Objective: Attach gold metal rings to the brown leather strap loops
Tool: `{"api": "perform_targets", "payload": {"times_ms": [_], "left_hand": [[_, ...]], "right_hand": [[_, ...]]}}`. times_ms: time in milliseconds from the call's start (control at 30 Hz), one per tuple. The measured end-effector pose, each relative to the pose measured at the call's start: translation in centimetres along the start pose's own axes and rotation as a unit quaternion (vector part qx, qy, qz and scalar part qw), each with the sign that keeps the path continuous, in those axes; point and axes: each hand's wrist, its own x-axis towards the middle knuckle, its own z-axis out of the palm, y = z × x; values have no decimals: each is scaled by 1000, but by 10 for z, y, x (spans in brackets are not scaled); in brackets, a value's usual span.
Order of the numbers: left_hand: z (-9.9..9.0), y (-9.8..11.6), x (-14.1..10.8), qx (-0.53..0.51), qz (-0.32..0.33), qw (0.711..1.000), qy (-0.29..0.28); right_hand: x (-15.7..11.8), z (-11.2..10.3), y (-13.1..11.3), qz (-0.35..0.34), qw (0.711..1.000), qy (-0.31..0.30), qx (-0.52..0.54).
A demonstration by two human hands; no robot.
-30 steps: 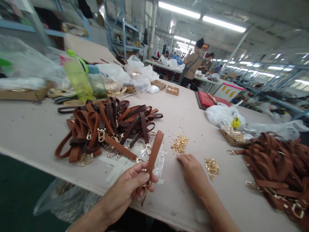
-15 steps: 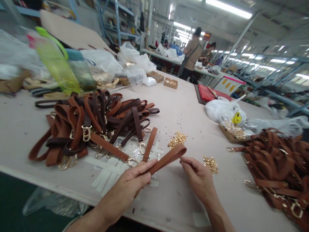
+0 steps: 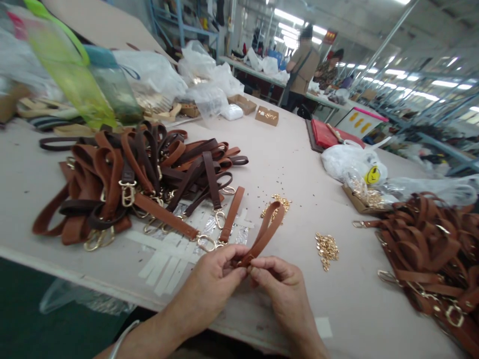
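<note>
- Here, my left hand (image 3: 211, 281) pinches the looped brown strap (image 3: 258, 244) near its lower end, at lower centre of the frame, the loop upright and leaning right.
- My right hand (image 3: 286, 286) grasps that same end with closed fingertips; whether they also hold a small fitting, I cannot tell. Gripping it so close together probably keeps the end steady.
- Two heaps of gold pieces, one just behind the loop (image 3: 284, 202) and one right of it (image 3: 327, 252), lie loose on the surface (image 3: 359, 279), likely for easy reach.
- Mixed straps (image 3: 80, 232) are heaped at left and brown ones (image 3: 434, 249) at right, perhaps to keep two lots apart.
- At upper centre, a small cardboard box (image 3: 266, 121) holds gold bits.
- At right, a cardboard tray (image 3: 355, 202) carries more gold pieces in clear plastic, beside a white bag (image 3: 335, 162) whose contents I can't make out.
</note>
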Motion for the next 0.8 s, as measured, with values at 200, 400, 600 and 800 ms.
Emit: {"api": "perform_targets", "payload": {"times_ms": [200,400,600,800], "left_hand": [[1,1,-3,44,14,999,-6],[4,-3,-4,29,7,1000,-6],[5,3,-7,106,51,993,-7],[2,-1,-9,200,110,973,-5]], "right_hand": [[-4,-3,6,-58,998,-14,-10],[-6,-6,13,-55,998,-15,6],[-9,-4,9,-54,998,1,13],[-11,7,6,-34,990,43,132]]}}
